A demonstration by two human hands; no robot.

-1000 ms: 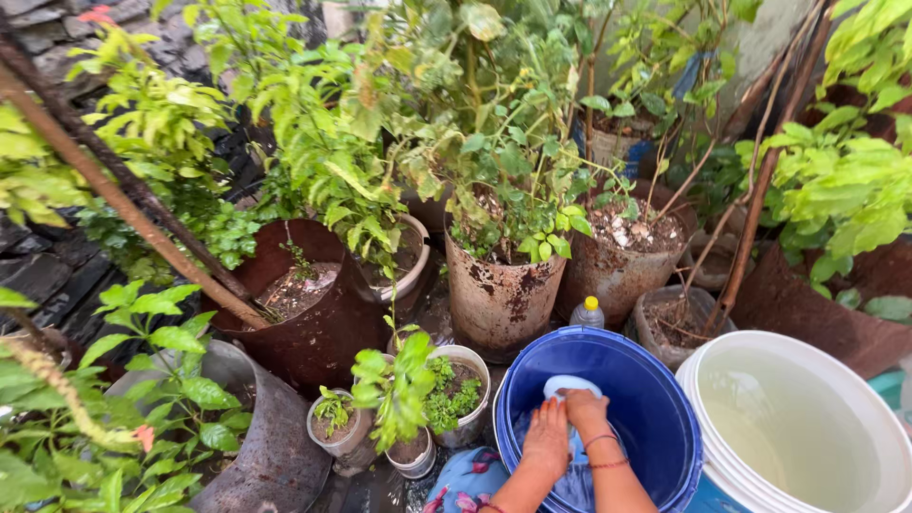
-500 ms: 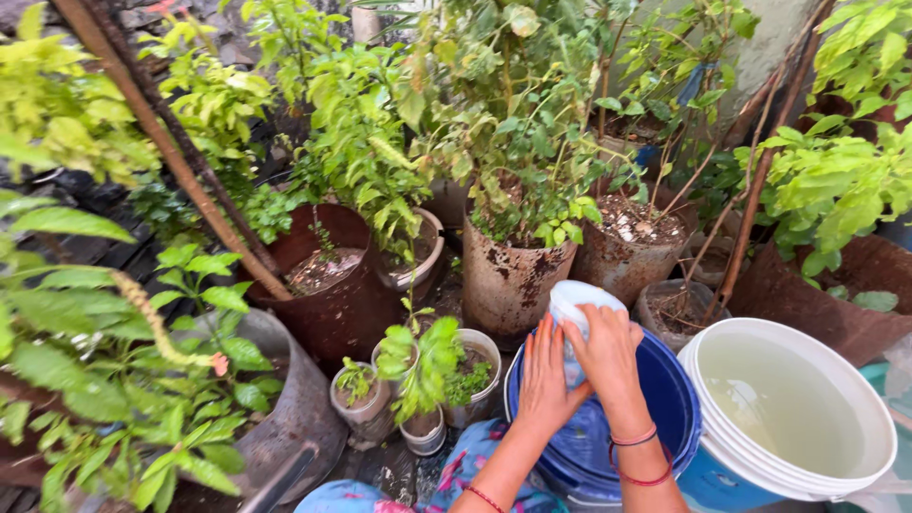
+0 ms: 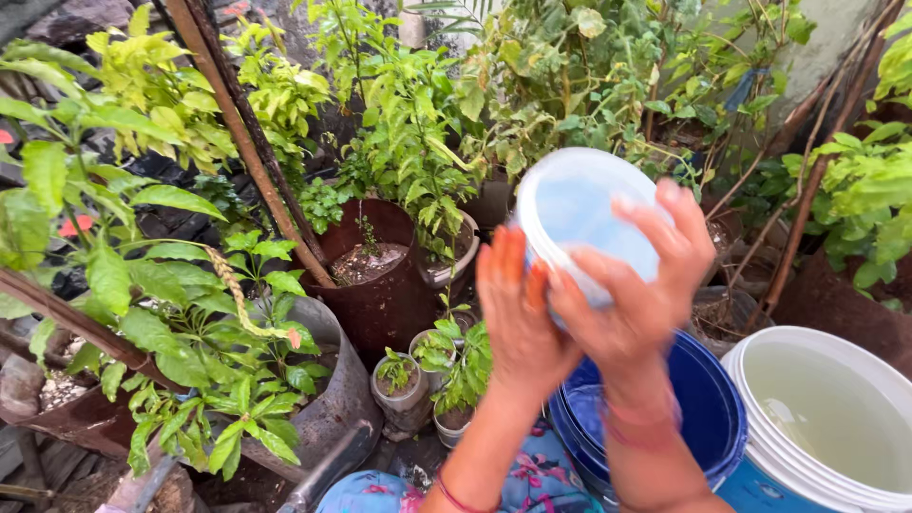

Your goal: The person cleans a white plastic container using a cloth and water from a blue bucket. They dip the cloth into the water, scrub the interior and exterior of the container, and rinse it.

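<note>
The left hand (image 3: 518,318) presses flat against the round translucent white plastic container (image 3: 579,218); at its 3 o'clock, the right hand (image 3: 632,285) wraps fingers around it, above the blue plastic bucket (image 3: 708,408). The white water-filled bucket (image 3: 826,418) stands at 4 o'clock.

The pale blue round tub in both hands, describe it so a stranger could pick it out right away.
Start at the deep blue plastic bucket beside the white bucket of water at lower right. Just above it, the left hand and right hand clasp a pale blue, translucent round plastic tub. It is the only container lifted off the ground, far smaller than either bucket.
</note>
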